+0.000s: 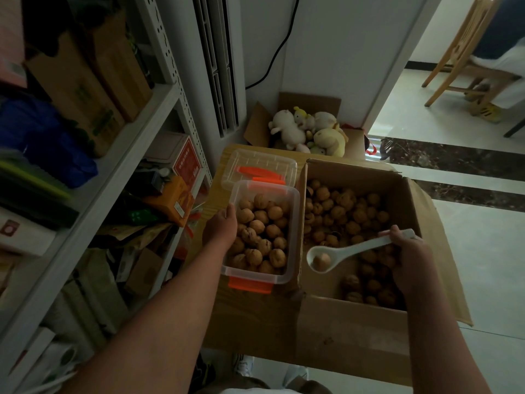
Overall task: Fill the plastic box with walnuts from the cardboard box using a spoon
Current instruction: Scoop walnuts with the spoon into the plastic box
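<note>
I see the plastic box [262, 231] sitting on a wooden table [218, 194], near the table's left edge. It is clear with orange clips and it is almost full of walnuts [261, 234]. Its clear lid [260, 167] lies just behind it, toward the table's far edge.

My left hand [220, 228] is curled around the left wall of the plastic box, with the thumb up on the rim.

Right beside the plastic box, on its right, is the big cardboard box [355, 336]. Its flaps are open and many more walnuts lie in the bottom. It covers the right side of the table and hangs past the near edge.

My right hand [409, 257] is closed around the handle of a white spoon [349, 251]. The spoon is over the cardboard box, close to its left wall. One walnut [321, 261] sits in the spoon's bowl.

Behind the table, a small box of stuffed toys [309, 132] sits on the floor. A metal shelf [93, 155] full of boxes stands to the left. A wooden chair [466, 52] is far off at the top right.
</note>
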The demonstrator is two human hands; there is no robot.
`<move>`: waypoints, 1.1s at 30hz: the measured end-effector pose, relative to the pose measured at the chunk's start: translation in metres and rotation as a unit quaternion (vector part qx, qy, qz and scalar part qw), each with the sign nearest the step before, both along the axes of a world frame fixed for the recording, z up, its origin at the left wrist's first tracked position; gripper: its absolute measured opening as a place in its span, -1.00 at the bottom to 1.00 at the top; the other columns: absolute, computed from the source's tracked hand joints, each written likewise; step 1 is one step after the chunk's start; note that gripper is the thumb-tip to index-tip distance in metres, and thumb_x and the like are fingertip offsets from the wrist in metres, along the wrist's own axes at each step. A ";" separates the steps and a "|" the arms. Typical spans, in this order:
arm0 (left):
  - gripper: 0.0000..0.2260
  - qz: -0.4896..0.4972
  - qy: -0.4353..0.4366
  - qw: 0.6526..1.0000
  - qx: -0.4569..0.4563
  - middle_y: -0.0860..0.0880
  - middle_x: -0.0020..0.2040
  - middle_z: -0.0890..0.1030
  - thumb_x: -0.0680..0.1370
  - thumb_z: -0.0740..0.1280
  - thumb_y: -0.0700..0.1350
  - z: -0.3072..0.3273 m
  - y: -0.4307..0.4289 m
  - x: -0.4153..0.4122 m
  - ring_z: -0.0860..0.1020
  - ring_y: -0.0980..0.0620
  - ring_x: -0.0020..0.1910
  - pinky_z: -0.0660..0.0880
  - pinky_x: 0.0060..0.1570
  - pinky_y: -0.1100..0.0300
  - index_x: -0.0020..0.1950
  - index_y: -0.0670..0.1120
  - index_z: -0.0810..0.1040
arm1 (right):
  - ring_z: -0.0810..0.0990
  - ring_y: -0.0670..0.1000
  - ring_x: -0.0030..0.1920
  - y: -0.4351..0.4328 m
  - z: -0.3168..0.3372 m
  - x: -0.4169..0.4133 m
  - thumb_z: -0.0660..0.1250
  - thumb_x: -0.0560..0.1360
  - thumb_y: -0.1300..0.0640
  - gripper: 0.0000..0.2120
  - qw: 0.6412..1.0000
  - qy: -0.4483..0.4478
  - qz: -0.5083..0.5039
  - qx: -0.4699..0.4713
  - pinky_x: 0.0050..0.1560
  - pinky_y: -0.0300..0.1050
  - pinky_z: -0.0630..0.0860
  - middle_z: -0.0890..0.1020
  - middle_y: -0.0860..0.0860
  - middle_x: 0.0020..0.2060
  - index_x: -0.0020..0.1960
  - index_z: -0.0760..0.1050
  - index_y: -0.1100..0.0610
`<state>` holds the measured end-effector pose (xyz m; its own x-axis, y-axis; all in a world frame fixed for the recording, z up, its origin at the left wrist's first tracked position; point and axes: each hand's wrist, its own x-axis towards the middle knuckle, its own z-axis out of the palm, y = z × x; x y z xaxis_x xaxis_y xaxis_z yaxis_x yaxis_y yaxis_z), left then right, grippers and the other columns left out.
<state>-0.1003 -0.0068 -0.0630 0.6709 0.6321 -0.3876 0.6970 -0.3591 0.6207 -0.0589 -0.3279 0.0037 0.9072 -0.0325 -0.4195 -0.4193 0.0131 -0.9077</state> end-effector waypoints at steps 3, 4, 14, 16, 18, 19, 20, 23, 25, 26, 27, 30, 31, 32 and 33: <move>-0.47 0.002 0.003 1.000 -0.001 -0.18 0.27 0.51 0.64 -0.09 0.18 -0.002 0.000 0.001 0.47 -0.16 0.23 0.35 0.07 0.06 0.31 -0.12 0.47 | 0.55 0.02 -0.14 0.019 0.014 0.001 0.20 0.59 0.06 -0.78 0.997 -0.079 -0.006 0.015 -0.16 -0.14 0.56 0.56 0.08 -0.15 -0.08 0.55 0.16; -0.47 0.004 0.005 1.000 0.001 -0.18 0.26 0.51 0.64 -0.08 0.17 -0.002 0.000 0.001 0.47 -0.16 0.22 0.35 0.04 0.07 0.30 -0.13 0.47 | 0.56 0.00 -0.13 0.027 0.016 0.000 0.21 0.58 0.05 -0.78 0.994 -0.110 0.000 0.017 -0.13 -0.12 0.55 0.57 0.07 -0.15 -0.05 0.56 0.16; -0.46 0.010 0.005 1.000 -0.002 -0.21 0.27 0.50 0.64 -0.07 0.17 -0.002 0.001 0.002 0.46 -0.18 0.23 0.33 0.04 0.08 0.30 -0.16 0.47 | 0.62 -0.01 -0.25 0.078 -0.002 -0.010 0.31 0.52 0.25 -0.87 0.927 -0.330 0.175 -0.043 -0.29 -0.21 0.53 0.67 0.02 -0.19 0.00 0.60 0.11; -0.46 0.012 0.008 1.000 0.000 -0.20 0.26 0.51 0.64 -0.07 0.17 -0.002 0.001 0.002 0.47 -0.18 0.22 0.33 0.03 0.09 0.29 -0.16 0.48 | 0.58 -0.12 -0.28 0.070 0.001 -0.010 0.27 0.53 0.30 -0.86 0.929 -0.337 0.150 -0.029 -0.32 -0.28 0.49 0.66 -0.05 -0.23 0.00 0.58 0.17; -0.46 0.013 0.007 1.000 -0.002 -0.19 0.25 0.52 0.64 -0.07 0.18 -0.003 0.001 0.002 0.47 -0.17 0.22 0.34 0.03 0.08 0.29 -0.15 0.49 | 0.57 -0.15 -0.24 0.059 0.004 -0.006 0.24 0.55 0.28 -0.86 0.933 -0.343 0.099 -0.038 -0.27 -0.29 0.50 0.63 -0.03 -0.20 0.02 0.57 0.23; -0.46 0.014 0.007 1.000 -0.004 -0.19 0.26 0.51 0.63 -0.07 0.19 -0.004 0.002 0.002 0.47 -0.17 0.22 0.35 0.05 0.07 0.30 -0.14 0.48 | 0.56 -0.17 -0.22 0.052 0.005 -0.003 0.23 0.56 0.27 -0.85 0.934 -0.347 0.065 -0.057 -0.25 -0.31 0.50 0.62 0.00 -0.18 0.03 0.56 0.24; -0.45 0.015 0.008 1.000 -0.005 -0.18 0.27 0.51 0.63 -0.06 0.20 -0.005 0.002 0.002 0.47 -0.18 0.23 0.36 0.08 0.05 0.31 -0.14 0.48 | 0.55 -0.19 -0.23 0.044 0.004 0.001 0.22 0.57 0.26 -0.85 0.933 -0.349 0.036 -0.082 -0.25 -0.33 0.49 0.61 0.00 -0.18 0.03 0.56 0.24; -0.45 0.017 0.015 1.000 -0.005 -0.18 0.28 0.50 0.62 -0.06 0.20 -0.005 0.003 0.002 0.46 -0.19 0.24 0.37 0.12 0.03 0.33 -0.13 0.47 | 0.56 -0.25 -0.21 0.017 -0.003 0.007 0.23 0.57 0.28 -0.86 0.924 -0.335 0.020 -0.185 -0.25 -0.43 0.45 0.60 -0.05 -0.19 0.01 0.56 0.25; -0.45 0.016 0.018 1.000 -0.003 -0.18 0.28 0.50 0.63 -0.07 0.20 -0.005 0.003 0.003 0.46 -0.19 0.23 0.37 0.10 0.03 0.33 -0.12 0.47 | 0.56 -0.25 -0.18 -0.001 -0.010 0.006 0.26 0.54 0.32 -0.88 0.921 -0.301 0.061 -0.240 -0.23 -0.44 0.45 0.60 -0.01 -0.19 -0.04 0.56 0.19; -0.45 0.014 0.018 1.000 -0.001 -0.18 0.28 0.50 0.63 -0.07 0.20 -0.005 0.003 0.003 0.47 -0.19 0.23 0.37 0.09 0.04 0.33 -0.12 0.47 | 0.57 -0.21 -0.18 -0.007 -0.014 0.006 0.27 0.52 0.33 -0.87 0.920 -0.278 0.089 -0.263 -0.24 -0.37 0.47 0.61 0.01 -0.19 -0.06 0.56 0.16; -0.45 0.011 0.019 1.000 0.003 -0.18 0.28 0.50 0.63 -0.08 0.19 -0.004 0.003 0.003 0.46 -0.18 0.23 0.36 0.07 0.06 0.33 -0.12 0.47 | 0.56 -0.16 -0.19 -0.011 -0.017 0.004 0.28 0.51 0.33 -0.87 0.919 -0.251 0.116 -0.282 -0.25 -0.28 0.47 0.61 0.04 -0.19 -0.07 0.56 0.15; -0.46 0.001 0.022 1.000 0.017 -0.17 0.29 0.50 0.64 -0.09 0.18 -0.003 0.002 0.003 0.46 -0.18 0.24 0.31 0.01 0.09 0.33 -0.11 0.47 | 0.50 -0.07 -0.27 -0.014 -0.024 -0.003 0.30 0.50 0.34 -0.90 0.925 -0.180 0.139 -0.303 -0.35 -0.22 0.38 0.58 0.10 -0.23 -0.08 0.55 0.18; -0.46 0.000 0.021 1.000 0.017 -0.17 0.29 0.50 0.64 -0.09 0.18 -0.003 0.001 0.003 0.46 -0.17 0.24 0.32 0.01 0.09 0.34 -0.10 0.47 | 0.48 -0.05 -0.31 -0.014 -0.027 -0.005 0.29 0.51 0.34 -0.91 0.930 -0.163 0.130 -0.304 -0.38 -0.22 0.33 0.56 0.10 -0.25 -0.08 0.54 0.20; -0.46 0.001 0.019 1.000 0.016 -0.16 0.29 0.50 0.64 -0.09 0.18 -0.004 0.001 0.003 0.46 -0.17 0.24 0.32 0.02 0.09 0.34 -0.10 0.47 | 0.45 -0.03 -0.34 -0.015 -0.030 -0.005 0.27 0.52 0.33 -0.91 0.933 -0.147 0.121 -0.305 -0.40 -0.21 0.31 0.55 0.10 -0.27 -0.08 0.54 0.22; -0.46 0.003 0.017 1.000 0.013 -0.16 0.28 0.51 0.64 -0.09 0.18 -0.004 0.001 0.003 0.47 -0.16 0.23 0.32 0.01 0.08 0.34 -0.10 0.47 | 0.44 0.00 -0.35 -0.017 -0.033 -0.004 0.26 0.53 0.32 -0.92 0.936 -0.130 0.117 -0.307 -0.41 -0.19 0.30 0.54 0.10 -0.27 -0.07 0.54 0.23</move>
